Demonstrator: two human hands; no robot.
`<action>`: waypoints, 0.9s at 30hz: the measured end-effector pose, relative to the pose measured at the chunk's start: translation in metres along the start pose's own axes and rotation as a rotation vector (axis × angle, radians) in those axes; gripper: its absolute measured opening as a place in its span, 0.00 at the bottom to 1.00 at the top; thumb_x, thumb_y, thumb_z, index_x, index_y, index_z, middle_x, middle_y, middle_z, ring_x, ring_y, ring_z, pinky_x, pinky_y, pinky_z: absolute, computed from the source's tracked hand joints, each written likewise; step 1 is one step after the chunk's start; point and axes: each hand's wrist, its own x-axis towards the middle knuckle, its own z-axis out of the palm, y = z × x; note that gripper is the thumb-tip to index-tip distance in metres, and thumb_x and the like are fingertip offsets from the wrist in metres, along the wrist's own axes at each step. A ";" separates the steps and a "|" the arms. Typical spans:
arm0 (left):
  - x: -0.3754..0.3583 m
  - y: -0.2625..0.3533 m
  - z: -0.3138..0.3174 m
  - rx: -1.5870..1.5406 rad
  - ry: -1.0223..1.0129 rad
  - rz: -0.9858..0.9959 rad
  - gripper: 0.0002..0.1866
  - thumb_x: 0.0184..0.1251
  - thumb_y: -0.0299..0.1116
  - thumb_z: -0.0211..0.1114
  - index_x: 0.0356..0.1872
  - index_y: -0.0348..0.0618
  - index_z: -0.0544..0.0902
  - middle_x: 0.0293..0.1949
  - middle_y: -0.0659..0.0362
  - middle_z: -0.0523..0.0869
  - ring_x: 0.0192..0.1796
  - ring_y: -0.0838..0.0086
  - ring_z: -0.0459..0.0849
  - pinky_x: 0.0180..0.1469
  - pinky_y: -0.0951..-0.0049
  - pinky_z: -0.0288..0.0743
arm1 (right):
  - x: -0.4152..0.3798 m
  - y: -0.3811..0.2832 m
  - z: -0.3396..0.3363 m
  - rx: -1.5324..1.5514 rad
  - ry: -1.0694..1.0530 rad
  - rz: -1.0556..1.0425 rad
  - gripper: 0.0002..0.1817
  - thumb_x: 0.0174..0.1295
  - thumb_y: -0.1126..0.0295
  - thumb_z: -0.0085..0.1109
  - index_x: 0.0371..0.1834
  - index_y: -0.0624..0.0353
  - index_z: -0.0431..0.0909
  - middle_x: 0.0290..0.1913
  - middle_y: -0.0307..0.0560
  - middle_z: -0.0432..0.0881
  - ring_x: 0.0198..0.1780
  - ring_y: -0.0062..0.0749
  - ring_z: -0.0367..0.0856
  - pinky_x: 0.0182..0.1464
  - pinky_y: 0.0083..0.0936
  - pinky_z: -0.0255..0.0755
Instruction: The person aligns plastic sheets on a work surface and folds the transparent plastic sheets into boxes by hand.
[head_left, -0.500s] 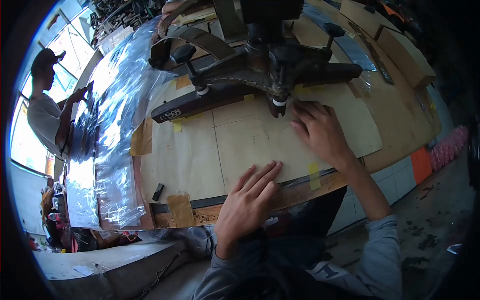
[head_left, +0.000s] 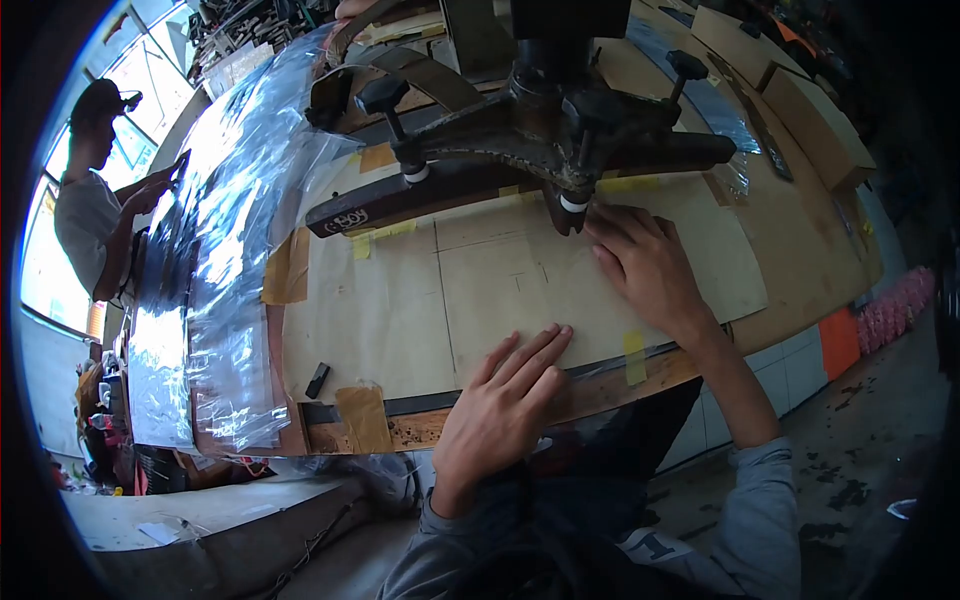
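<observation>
My left hand lies flat near the front edge of a pale paper sheet, fingers stretched out and slightly apart. Farther back, my right hand rests on the same sheet, its fingers bent and the thumb held apart from them. Its fingertips are right beside the forked lower tip of a dark metal fixture. The sheet bears pencil lines and is fixed with yellow tape. Behind the lines, a dark bar lies across the sheet under the fixture's arms.
A small black block sits on the sheet's left corner, near brown tape. Clear plastic film covers the left side, where another person stands. Cardboard boxes are at the back right.
The view has shifted slightly, moving the fixture right in the picture. My right fingertips are a little closer to the forked tip. My left hand stays flat; the other person's hands have moved slightly.
</observation>
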 end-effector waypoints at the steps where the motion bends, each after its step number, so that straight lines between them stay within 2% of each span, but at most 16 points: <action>1: 0.000 0.000 0.000 0.005 -0.002 -0.001 0.08 0.58 0.27 0.56 0.38 0.40 0.73 0.69 0.50 0.72 0.72 0.61 0.69 0.72 0.53 0.60 | 0.001 0.001 0.001 -0.003 0.002 0.000 0.18 0.65 0.66 0.57 0.58 0.53 0.78 0.59 0.42 0.79 0.60 0.37 0.74 0.59 0.42 0.67; 11: 0.001 0.000 0.000 0.003 0.010 -0.007 0.08 0.57 0.26 0.57 0.38 0.40 0.73 0.68 0.50 0.72 0.72 0.61 0.68 0.72 0.53 0.61 | 0.003 -0.001 0.004 0.025 0.019 0.023 0.16 0.64 0.68 0.59 0.54 0.55 0.80 0.59 0.42 0.79 0.61 0.37 0.74 0.59 0.40 0.66; 27: 0.002 0.003 -0.001 0.003 0.018 -0.015 0.07 0.57 0.26 0.59 0.37 0.41 0.73 0.68 0.50 0.73 0.71 0.61 0.70 0.71 0.53 0.62 | 0.005 0.002 0.008 -0.003 0.065 0.011 0.16 0.63 0.66 0.59 0.54 0.53 0.82 0.57 0.41 0.81 0.58 0.37 0.75 0.56 0.41 0.70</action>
